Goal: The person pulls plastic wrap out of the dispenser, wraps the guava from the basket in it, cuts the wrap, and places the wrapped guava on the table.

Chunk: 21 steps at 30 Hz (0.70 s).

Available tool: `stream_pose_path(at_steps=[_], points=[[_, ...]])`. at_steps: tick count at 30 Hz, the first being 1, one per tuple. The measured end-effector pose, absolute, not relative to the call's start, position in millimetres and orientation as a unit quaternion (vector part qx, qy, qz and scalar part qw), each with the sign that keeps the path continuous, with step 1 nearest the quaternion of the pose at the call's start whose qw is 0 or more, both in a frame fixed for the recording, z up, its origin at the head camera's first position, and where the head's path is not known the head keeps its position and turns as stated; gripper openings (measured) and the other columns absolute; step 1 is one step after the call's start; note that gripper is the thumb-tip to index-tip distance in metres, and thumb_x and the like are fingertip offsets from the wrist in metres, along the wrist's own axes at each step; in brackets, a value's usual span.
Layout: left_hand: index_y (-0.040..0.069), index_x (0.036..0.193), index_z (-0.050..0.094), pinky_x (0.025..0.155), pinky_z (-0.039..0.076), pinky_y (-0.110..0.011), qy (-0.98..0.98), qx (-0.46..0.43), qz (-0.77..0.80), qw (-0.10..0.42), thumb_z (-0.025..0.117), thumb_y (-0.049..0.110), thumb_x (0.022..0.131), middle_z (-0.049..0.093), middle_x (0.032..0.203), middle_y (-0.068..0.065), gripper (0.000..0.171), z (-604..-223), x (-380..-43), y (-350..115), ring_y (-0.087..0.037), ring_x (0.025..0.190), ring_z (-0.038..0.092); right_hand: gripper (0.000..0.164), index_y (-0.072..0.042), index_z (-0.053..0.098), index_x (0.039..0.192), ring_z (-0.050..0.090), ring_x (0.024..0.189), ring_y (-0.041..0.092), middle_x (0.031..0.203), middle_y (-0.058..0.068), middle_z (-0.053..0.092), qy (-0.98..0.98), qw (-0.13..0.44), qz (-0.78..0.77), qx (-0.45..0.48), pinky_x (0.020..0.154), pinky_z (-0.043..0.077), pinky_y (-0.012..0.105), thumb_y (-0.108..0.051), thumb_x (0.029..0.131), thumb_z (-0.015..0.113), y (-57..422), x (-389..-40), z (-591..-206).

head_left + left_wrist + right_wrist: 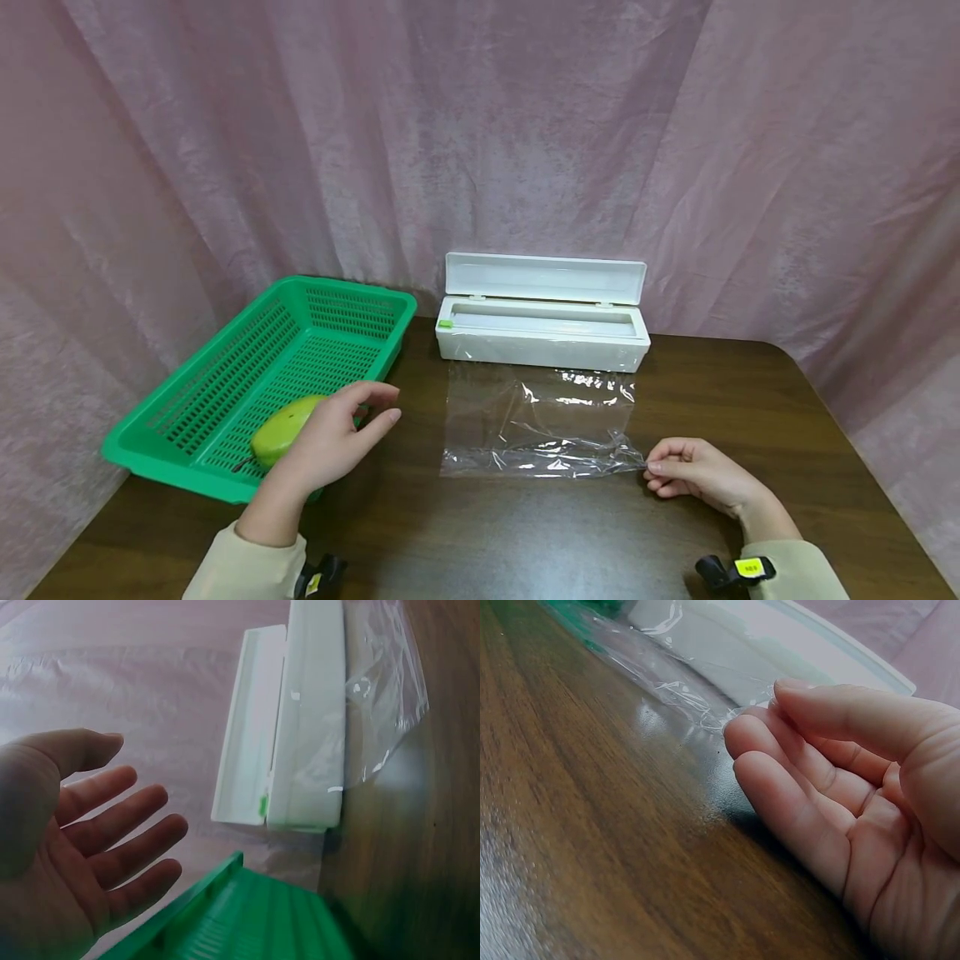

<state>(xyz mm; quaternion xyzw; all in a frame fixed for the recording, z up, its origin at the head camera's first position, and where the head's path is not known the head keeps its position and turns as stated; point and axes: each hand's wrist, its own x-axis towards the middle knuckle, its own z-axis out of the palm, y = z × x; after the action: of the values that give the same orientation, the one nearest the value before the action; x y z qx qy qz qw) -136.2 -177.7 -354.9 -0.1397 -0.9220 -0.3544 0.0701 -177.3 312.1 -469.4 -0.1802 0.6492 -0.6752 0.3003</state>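
Note:
Between thumb and fingers, my right hand [690,471] pinches the near right corner of a clear plastic wrap sheet [540,425]. The sheet runs from a white cling film dispenser [543,346], whose lid [545,279] stands raised at the back. Its near edge is bunched and crinkled. My left hand [337,433] hovers over the near right rim of a green basket [176,479], fingers relaxed and holding nothing. A yellow-green fruit [283,429] lies in the basket, partly hidden behind that hand. In the left wrist view the palm [67,892] shows bare.
A small green slider [446,323] sits at the dispenser's left end. Pink curtain [540,133] hangs right behind the basket and dispenser. The dark wooden table [525,533] has a rounded far right corner.

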Motion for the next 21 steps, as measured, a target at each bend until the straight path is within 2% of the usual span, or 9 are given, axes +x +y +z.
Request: stream_pose_path(at_steps=[12,21], points=[[0.006,0.118,0.060,0.088,0.049,-0.050,-0.926,-0.132,-0.335,0.116,0.063,0.023,0.092,0.060,0.119,-0.010,0.031,-358,-137,-195,-0.028,0.108,0.057,0.016,-0.007,0.065,0.097,0.068,0.083,0.008,0.091,0.000,0.070,0.649,0.300,-0.675,-0.185,0.073,0.056,0.024,-0.002,0.095,0.050,312,-178,-470],[0.005,0.121,0.059,0.089,0.048,-0.053,-0.927,-0.123,-0.333,0.121,0.060,0.026,0.094,0.058,0.123,-0.011,0.035,-359,-133,-205,-0.029,0.111,0.055,0.015,-0.007,0.065,0.097,0.068,0.082,0.008,0.091,0.000,0.070,0.653,0.300,-0.671,-0.183,0.073,0.056,0.024,-0.002,0.095,0.050,313,-179,-471]])
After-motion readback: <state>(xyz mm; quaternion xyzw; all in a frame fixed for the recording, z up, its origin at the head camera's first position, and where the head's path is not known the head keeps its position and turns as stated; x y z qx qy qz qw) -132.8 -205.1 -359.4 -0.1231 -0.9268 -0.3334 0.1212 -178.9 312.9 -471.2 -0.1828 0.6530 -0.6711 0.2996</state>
